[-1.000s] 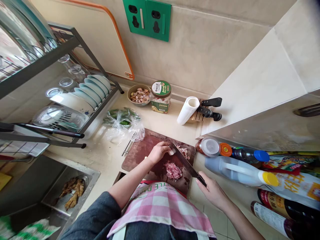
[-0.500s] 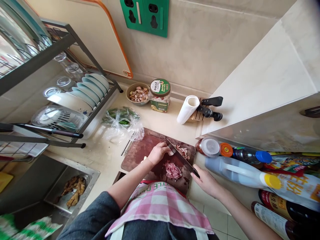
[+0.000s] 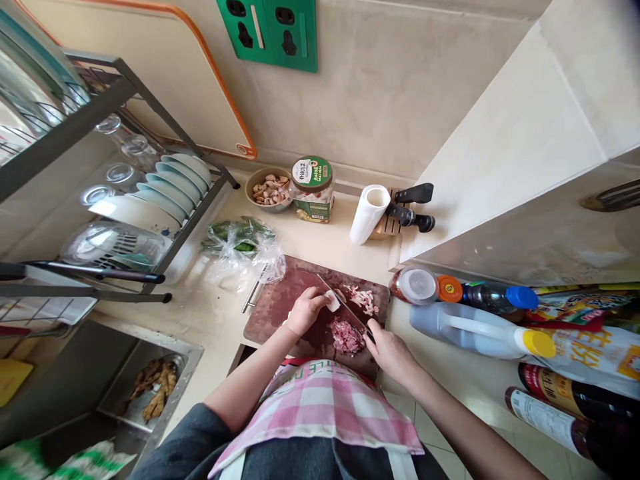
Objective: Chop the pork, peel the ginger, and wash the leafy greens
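Note:
My right hand (image 3: 387, 345) is closed round the handle of a kitchen knife (image 3: 353, 312), whose blade lies slanted across the brown cutting board (image 3: 273, 300). Left of the blade, my left hand (image 3: 306, 311) has its fingers bent and pressed on a pale, whitish piece of meat (image 3: 332, 301). A pile of chopped pink meat (image 3: 346, 335) sits on the near side of the board, by the knife. Beyond the blade lie small cut pale bits (image 3: 364, 300). What is under my left palm is mostly hidden.
Behind the board are a plastic bag of green vegetables (image 3: 243, 243), a bowl of garlic (image 3: 270, 190), a green-lidded jar (image 3: 313, 190), a paper towel roll (image 3: 369, 215) and a knife block (image 3: 390, 225). Bottles (image 3: 465, 330) line the right. A dish rack (image 3: 185, 250) and sink (image 3: 187, 363) stand left.
The knife and my right hand have shifted left and toward the body, and the blade now lies flatter. The pale piece under my left fingers shows more. The view has turned slightly.

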### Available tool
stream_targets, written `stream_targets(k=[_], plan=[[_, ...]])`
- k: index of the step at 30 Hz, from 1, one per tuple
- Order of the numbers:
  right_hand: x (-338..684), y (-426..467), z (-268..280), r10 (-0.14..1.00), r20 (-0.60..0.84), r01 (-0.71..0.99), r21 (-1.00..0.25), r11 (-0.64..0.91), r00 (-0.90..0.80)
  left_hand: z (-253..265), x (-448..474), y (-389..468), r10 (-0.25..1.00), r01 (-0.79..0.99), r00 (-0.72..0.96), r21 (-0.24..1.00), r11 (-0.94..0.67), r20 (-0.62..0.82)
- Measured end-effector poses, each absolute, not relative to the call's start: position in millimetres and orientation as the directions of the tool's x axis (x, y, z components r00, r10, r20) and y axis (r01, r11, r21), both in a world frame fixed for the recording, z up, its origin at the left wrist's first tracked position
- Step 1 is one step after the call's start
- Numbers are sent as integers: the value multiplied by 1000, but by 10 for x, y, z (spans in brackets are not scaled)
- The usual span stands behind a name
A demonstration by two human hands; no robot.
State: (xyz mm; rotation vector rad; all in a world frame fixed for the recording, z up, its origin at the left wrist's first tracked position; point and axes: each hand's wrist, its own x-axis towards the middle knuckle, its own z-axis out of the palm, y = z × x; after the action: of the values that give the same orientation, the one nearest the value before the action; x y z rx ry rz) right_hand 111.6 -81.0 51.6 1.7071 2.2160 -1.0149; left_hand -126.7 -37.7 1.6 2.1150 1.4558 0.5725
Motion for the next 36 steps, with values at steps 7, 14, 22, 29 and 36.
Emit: stream_targets(k=[7, 14, 22, 29, 36], plan=[[1317, -1034, 479, 861, -355, 888, -410, 207, -364, 302, -1624, -336, 981, 809, 138, 556, -191, 136], [1422, -1208, 588, 884, -212, 899, -245, 364, -416, 919, -1365, 84, 840, 673, 542, 612, -415, -25], [1325, -1374, 758, 827, -253, 854, -292, 430, -502, 684, -1224, -30, 656, 566, 711, 759, -321, -253], [1513, -1649, 736, 854, -306, 799, -571, 190, -421, 547, -1505, -30, 787, 524, 502, 850, 55, -360], [1810, -1832, 560, 885, -464, 634, -693, -343, -28, 370, -1145, 179, 789, 574, 576, 793, -206, -212]])
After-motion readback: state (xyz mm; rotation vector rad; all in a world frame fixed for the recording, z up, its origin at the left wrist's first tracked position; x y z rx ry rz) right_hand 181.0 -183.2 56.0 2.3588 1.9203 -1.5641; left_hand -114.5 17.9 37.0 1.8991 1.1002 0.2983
